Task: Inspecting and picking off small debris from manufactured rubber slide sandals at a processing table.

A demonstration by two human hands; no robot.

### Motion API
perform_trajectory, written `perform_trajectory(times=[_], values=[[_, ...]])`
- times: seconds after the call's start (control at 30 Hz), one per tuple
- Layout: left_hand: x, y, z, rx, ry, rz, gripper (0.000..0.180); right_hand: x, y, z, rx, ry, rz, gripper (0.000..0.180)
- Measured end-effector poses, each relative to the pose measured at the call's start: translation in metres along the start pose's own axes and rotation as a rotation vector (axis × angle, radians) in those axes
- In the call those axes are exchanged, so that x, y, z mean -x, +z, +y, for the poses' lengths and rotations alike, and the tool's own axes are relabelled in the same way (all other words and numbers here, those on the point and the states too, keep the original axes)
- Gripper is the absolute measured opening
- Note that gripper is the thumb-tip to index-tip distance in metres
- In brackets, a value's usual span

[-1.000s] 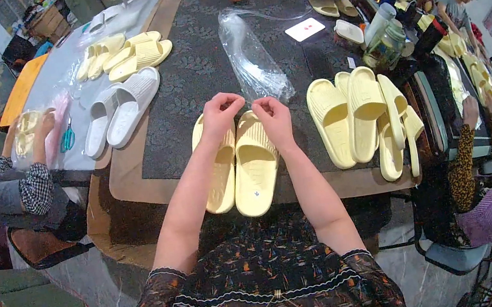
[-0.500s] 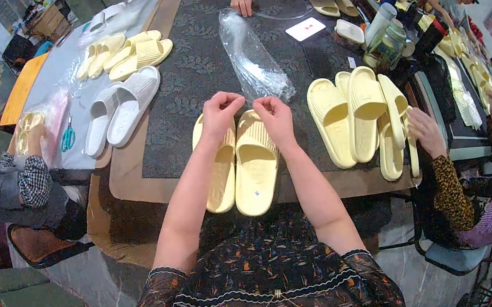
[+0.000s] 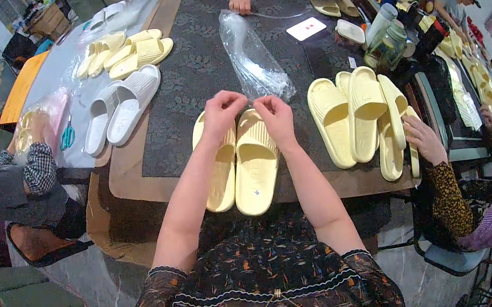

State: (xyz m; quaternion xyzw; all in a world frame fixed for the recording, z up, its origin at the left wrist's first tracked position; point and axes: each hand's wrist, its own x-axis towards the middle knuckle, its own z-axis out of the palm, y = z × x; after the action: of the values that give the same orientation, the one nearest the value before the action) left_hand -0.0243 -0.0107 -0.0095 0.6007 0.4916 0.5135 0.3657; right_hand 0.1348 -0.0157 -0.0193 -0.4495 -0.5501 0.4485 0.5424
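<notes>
A pair of pale yellow slide slippers lies side by side at the table's near edge, toes pointing away from me. My left hand (image 3: 223,113) is closed in a pinch over the toe of the left slipper (image 3: 219,187). Its fingertips almost meet those of my right hand (image 3: 276,119), also pinched, above the toe of the right slipper (image 3: 257,181). Whatever the fingertips hold is too small to make out. Just beyond them lies a long bundle of clear plastic (image 3: 252,55) on the dark patterned mat (image 3: 188,78).
More yellow slippers (image 3: 332,123) stand to the right, with a co-worker's hand (image 3: 426,139) at them. Grey slippers (image 3: 131,107) and yellow slippers (image 3: 142,57) lie left. Teal scissors (image 3: 68,138), a white card (image 3: 306,29) and a jar (image 3: 392,38) are on the tables. Another person sits across.
My hands keep almost the same pinch above the slippers. The co-worker's hand at the right has shifted slightly left against the yellow slippers. At the left, a person's arm has moved a little.
</notes>
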Motion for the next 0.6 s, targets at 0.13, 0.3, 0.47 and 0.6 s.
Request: perform_trajectory(times=[0.13, 0.3, 0.47, 0.6], values=[[0.002, 0.001, 0.008, 0.121, -0.089, 0.097, 0.018, 0.003, -0.003, -0.005, 0.091, -0.019, -0.013, 0.016], [0.001, 0.0, 0.01, 0.067, -0.085, 0.069, 0.016, 0.0, 0.0, 0.001, -0.074, 0.024, 0.033, 0.015], [0.003, 0.0, 0.008, -0.007, -0.033, -0.037, 0.015, 0.001, 0.001, 0.002, 0.01, -0.021, -0.003, 0.013], [0.001, 0.001, 0.009, 0.09, -0.044, 0.134, 0.015, -0.002, 0.001, 0.008, -0.154, 0.032, 0.053, 0.014]])
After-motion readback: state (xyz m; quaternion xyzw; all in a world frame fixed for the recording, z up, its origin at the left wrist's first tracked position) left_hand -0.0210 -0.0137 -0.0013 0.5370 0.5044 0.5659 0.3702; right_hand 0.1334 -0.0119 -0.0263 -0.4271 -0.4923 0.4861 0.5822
